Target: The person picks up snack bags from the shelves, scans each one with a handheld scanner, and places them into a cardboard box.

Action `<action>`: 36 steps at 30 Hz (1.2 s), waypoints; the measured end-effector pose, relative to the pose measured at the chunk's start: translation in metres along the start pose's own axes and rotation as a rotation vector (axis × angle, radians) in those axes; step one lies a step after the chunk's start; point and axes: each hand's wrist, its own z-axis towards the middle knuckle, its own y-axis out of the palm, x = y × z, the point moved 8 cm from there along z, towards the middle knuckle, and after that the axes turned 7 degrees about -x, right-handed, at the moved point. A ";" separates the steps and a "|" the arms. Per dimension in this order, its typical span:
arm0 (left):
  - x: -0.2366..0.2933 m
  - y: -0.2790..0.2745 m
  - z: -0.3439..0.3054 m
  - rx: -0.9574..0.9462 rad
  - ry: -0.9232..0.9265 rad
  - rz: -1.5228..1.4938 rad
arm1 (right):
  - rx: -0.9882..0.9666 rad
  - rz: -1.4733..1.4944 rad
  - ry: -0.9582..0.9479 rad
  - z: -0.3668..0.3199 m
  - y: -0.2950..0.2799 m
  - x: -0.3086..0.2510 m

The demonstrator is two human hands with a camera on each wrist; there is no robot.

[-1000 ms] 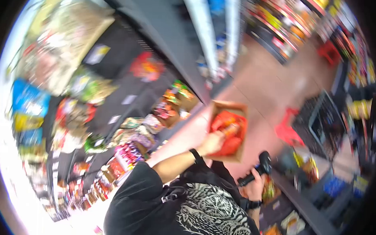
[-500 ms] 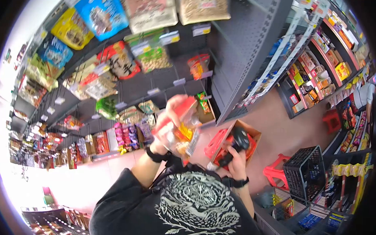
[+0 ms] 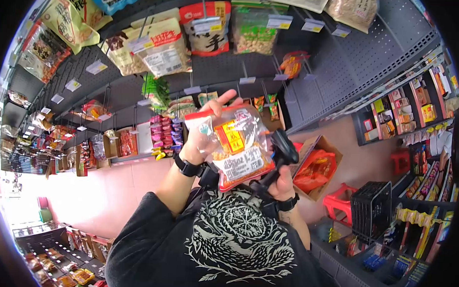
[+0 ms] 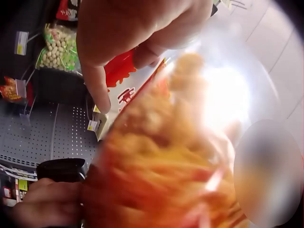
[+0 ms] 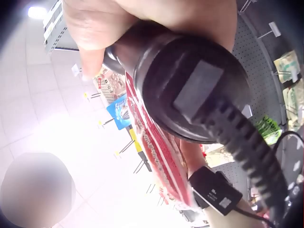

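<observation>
My left hand (image 3: 198, 137) grips a clear snack bag (image 3: 242, 139) with a red top edge and a yellow-and-red label, held in front of my chest. A white printed panel (image 3: 243, 165) on the bag faces up. In the left wrist view, orange-brown pieces of food (image 4: 161, 166) show through the plastic. Wrapped round the handle of a black handheld barcode scanner (image 3: 284, 148), my right hand (image 3: 282, 186) is close on the bag's right side. The scanner's head overlaps the bag's right edge. From its handle end runs a coiled cable (image 5: 247, 161).
An open cardboard box (image 3: 335, 147) with red bags (image 3: 315, 169) stands on the floor at right. Beyond it are a red stool (image 3: 338, 202) and a black crate (image 3: 371, 209). Ahead, a dark pegboard shelf (image 3: 333, 81) carries hanging snack packets (image 3: 205, 34).
My left hand has come up out of the cardboard box with the snack bag and brought it before my chest. My right hand has moved the scanner in from the right, beside the bag.
</observation>
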 end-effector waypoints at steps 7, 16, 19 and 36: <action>0.018 -0.081 -0.052 0.330 -0.202 -0.064 | 0.234 -0.190 -0.015 0.011 0.011 0.032; -0.011 -0.051 -0.059 0.118 -0.413 0.436 | 0.466 -0.603 -0.105 0.008 0.002 0.000; -0.004 -0.060 -0.035 0.165 -0.156 0.646 | 0.531 -0.551 -0.036 0.000 0.003 -0.011; -0.117 -0.010 0.028 0.307 -0.158 0.693 | 0.292 -0.616 0.135 -0.080 -0.030 -0.115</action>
